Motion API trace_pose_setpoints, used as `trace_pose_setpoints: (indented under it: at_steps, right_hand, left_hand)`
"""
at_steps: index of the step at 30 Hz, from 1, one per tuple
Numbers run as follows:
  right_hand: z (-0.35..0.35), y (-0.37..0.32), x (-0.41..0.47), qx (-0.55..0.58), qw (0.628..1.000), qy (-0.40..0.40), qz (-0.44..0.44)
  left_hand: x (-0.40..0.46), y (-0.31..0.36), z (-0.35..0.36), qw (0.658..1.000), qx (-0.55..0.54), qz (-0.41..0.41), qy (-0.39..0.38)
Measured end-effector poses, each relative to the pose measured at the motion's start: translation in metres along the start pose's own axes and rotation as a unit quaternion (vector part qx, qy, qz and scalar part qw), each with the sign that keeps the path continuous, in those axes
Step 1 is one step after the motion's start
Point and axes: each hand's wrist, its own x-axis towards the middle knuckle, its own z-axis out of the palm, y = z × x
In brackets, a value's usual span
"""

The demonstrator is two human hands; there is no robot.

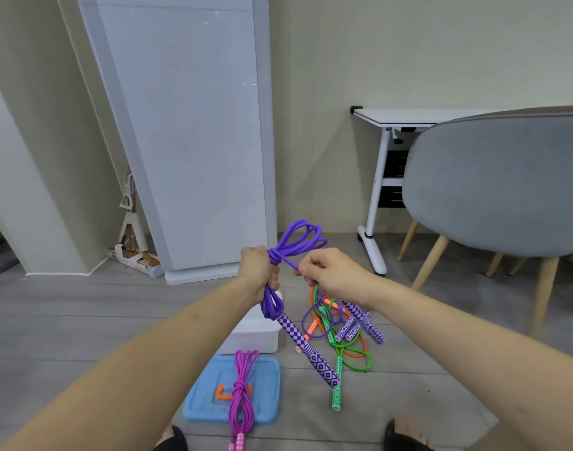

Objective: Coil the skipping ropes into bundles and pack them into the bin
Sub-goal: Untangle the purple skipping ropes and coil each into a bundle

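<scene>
- The left hand has its grip curled round the middle of the purple rope, squeezing the bunch of loops together.
- Loops stick up above that grip, and more loops and a long handle hang down below it.
- The right hand has its grip pinching the loose end of the same rope, just to the right of the left grip.
- I think this is the wrapping step. To do it well, keep the left grip tight so the loops don't slip, and pull the end snug round the bunch.
- Then tuck the end under so it stays.
- The rope looks braided and bendy. The handle is a stiff stick with purple and white diamonds.
- Below the grips, on the floor, is the white bin, a boxy tub. Its blue lid lies flat nearby.
- A pink rope, already tied up, lies on the lid.
- A messy pile of ropes, green, orange and purple, lies below the right grip.
</scene>
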Motion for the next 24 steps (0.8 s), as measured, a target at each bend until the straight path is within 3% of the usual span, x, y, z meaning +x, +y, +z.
trace_pose_setpoints:
  at_steps: [9,18,24]
  right_hand:
    - [0.0,-0.007,-0.007,0.05,0.998,-0.031,-0.021]
    - [0.002,0.0,-0.004,0.185,0.982,0.04,-0.012]
    - [-0.012,0.002,0.003,0.214,0.974,0.075,-0.021]
  left_hand:
    - [0.01,0.002,-0.004,0.998,-0.045,0.038,0.033]
    - [-0.035,0.04,0.012,0.972,-0.147,-0.017,-0.183]
    - [-0.055,0.051,0.011,0.956,-0.106,0.024,-0.271]
